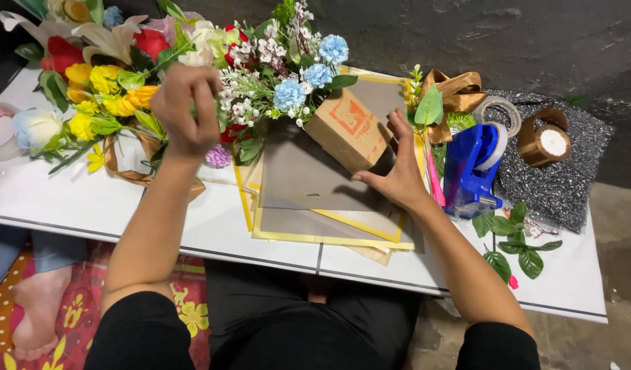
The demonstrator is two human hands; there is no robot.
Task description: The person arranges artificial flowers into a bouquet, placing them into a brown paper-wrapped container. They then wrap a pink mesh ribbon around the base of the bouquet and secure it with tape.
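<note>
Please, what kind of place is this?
Probably a home craft spot for flower arranging, set on the floor. A low white table holds artificial flowers, grey wrapping sheets, ribbon and a blue tape dispenser, over a patterned mat.

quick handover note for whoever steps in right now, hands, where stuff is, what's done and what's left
Left hand: closed on stems in the flower bunch, raised over the white table.
Right hand: open, fingers resting against the brown cardboard box, palm over the grey gold-edged wrapping sheets.
Nearby right: blue tape dispenser, brown tape roll, loose leaf sprigs.
Done: flowers gathered into the box, sheets stacked under it.
Left: sheets not yet wrapped round, nothing taped.
</note>
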